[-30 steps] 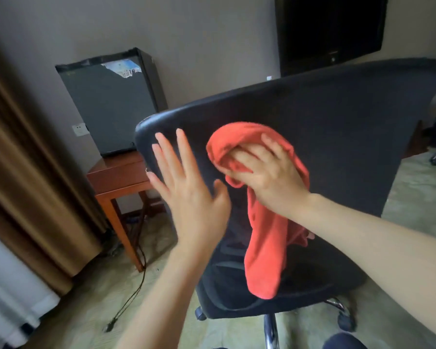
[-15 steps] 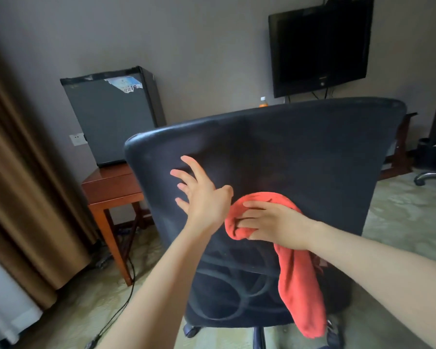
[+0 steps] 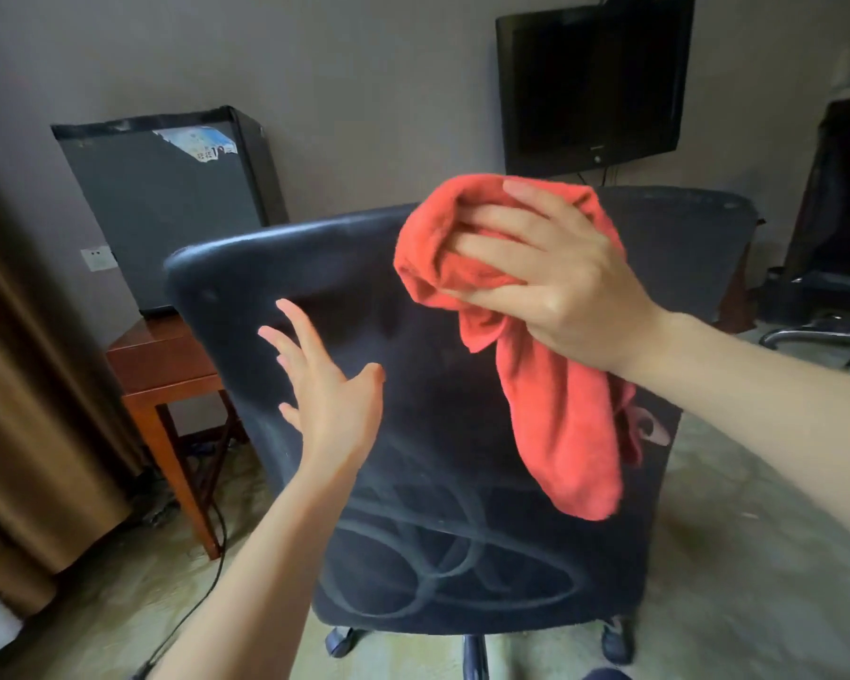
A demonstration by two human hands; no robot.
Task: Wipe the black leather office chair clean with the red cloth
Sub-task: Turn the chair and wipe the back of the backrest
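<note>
The black office chair (image 3: 246, 287) faces away from me, its backrest filling the middle of the view. My right hand (image 3: 555, 282) grips the bunched red cloth (image 3: 560, 424) near the backrest's top edge, right of centre. The cloth's loose end hangs down over the back. My left hand (image 3: 325, 390) is spread with straight fingers in front of the backrest's left half, holding nothing. I cannot tell whether it touches the leather.
A dark mini fridge (image 3: 168, 203) stands on a small wooden table (image 3: 163, 365) at the left, with a cable (image 3: 207, 571) trailing on the floor. Brown curtains (image 3: 20, 385) hang far left. A wall television (image 3: 590, 81) and another chair's base (image 3: 835, 331) are at the right.
My right hand has carried the cloth from the middle of the backrest up to its top edge. My left hand stayed by the left half, fingers spread wider.
</note>
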